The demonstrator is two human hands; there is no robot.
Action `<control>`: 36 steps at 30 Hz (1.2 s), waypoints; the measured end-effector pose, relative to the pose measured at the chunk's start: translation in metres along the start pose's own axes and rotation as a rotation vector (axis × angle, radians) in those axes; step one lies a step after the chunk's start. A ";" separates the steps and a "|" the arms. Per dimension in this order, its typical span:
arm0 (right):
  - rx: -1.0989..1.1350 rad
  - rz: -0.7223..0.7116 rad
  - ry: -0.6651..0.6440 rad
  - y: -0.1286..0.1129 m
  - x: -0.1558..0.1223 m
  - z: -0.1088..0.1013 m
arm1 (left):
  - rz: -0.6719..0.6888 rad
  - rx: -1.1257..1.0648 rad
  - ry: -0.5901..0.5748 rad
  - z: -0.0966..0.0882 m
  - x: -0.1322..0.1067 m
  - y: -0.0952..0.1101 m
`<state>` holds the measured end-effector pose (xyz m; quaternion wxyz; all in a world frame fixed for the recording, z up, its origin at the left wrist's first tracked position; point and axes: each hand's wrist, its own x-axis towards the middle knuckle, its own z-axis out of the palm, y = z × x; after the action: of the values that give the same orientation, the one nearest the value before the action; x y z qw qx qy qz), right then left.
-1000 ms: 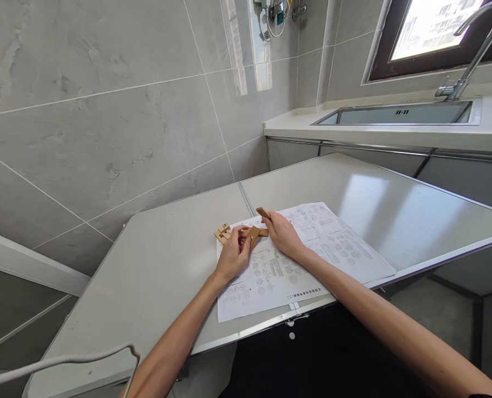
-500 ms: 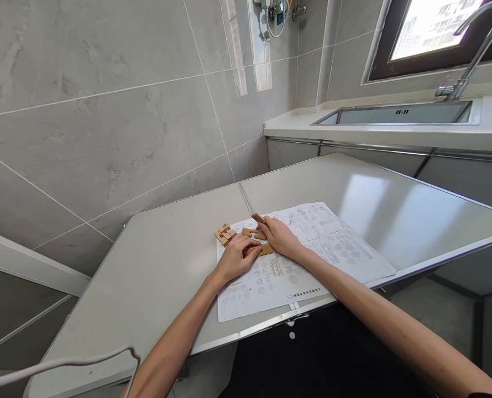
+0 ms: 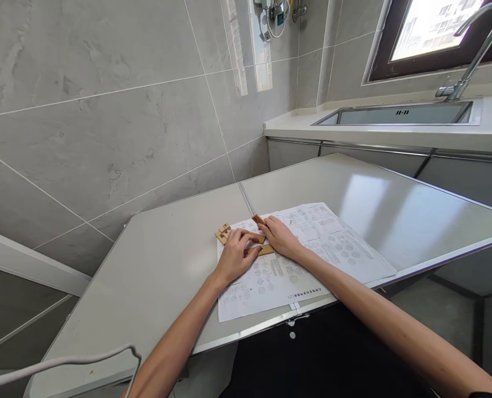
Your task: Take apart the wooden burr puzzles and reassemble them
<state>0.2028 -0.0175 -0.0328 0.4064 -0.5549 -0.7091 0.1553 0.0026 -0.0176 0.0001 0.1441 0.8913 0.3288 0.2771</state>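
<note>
Several small wooden puzzle pieces lie on a printed instruction sheet [image 3: 312,249] on the grey table [image 3: 167,265]. My left hand [image 3: 234,255] rests over them, its fingers curled and pinching a flat wooden bar [image 3: 257,239]. Just below it lies another wooden bar [image 3: 265,250], touching both hands. My right hand [image 3: 281,236] is closed on a wooden piece [image 3: 258,219] that sticks out beyond its fingertips. A notched wooden cluster [image 3: 223,232] sits just left of my left hand's fingertips, on the sheet's corner.
A tiled wall rises behind the table. At the back right a counter holds a steel sink [image 3: 399,113] and a tap [image 3: 474,50] under a window. A white cable [image 3: 63,362] loops over the table's near left corner.
The pieces held up between my hands a second ago now lie on the sheet. My left hand has reached forward onto the upper bar; my right hand has lowered to the paper.
</note>
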 end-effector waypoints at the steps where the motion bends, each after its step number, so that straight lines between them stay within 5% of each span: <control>1: -0.006 0.006 -0.002 0.001 0.000 0.000 | -0.003 0.012 0.009 0.001 0.000 -0.001; 14: -0.057 0.025 -0.010 0.008 -0.002 0.004 | -0.023 -0.063 -0.074 0.005 -0.003 -0.007; 36: -0.035 0.009 -0.019 0.003 -0.003 0.001 | -0.045 0.015 -0.044 0.005 -0.006 -0.005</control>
<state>0.2041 -0.0190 -0.0370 0.3889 -0.5636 -0.7131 0.1501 -0.0003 -0.0183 -0.0083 0.1510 0.8905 0.3476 0.2517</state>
